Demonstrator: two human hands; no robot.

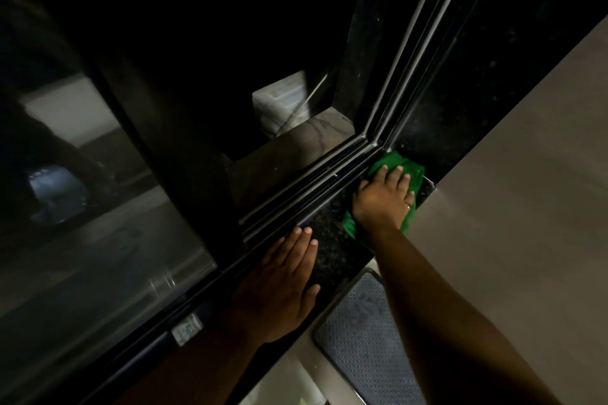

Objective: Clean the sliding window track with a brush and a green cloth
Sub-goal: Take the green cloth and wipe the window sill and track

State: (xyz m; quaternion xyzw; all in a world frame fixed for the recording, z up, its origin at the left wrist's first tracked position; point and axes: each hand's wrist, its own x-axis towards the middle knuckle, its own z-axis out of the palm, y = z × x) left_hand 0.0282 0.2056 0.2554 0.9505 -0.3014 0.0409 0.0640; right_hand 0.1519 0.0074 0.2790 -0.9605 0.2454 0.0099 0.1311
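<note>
The sliding window track (306,187) runs diagonally, dark metal rails ending in a corner at the upper right. A green cloth (411,171) lies on the black speckled sill (332,240) beside that corner. My right hand (383,197) presses flat on the cloth, fingers spread, a ring on one finger. My left hand (279,286) rests flat on the sill lower down, fingertips near the track's inner rail, holding nothing. No brush is in view.
A dark glass pane (98,207) in a black frame stands on the left. The vertical frame (414,43) rises from the corner. A beige wall (526,174) fills the right. Below the sill lies a grey textured mat (365,335).
</note>
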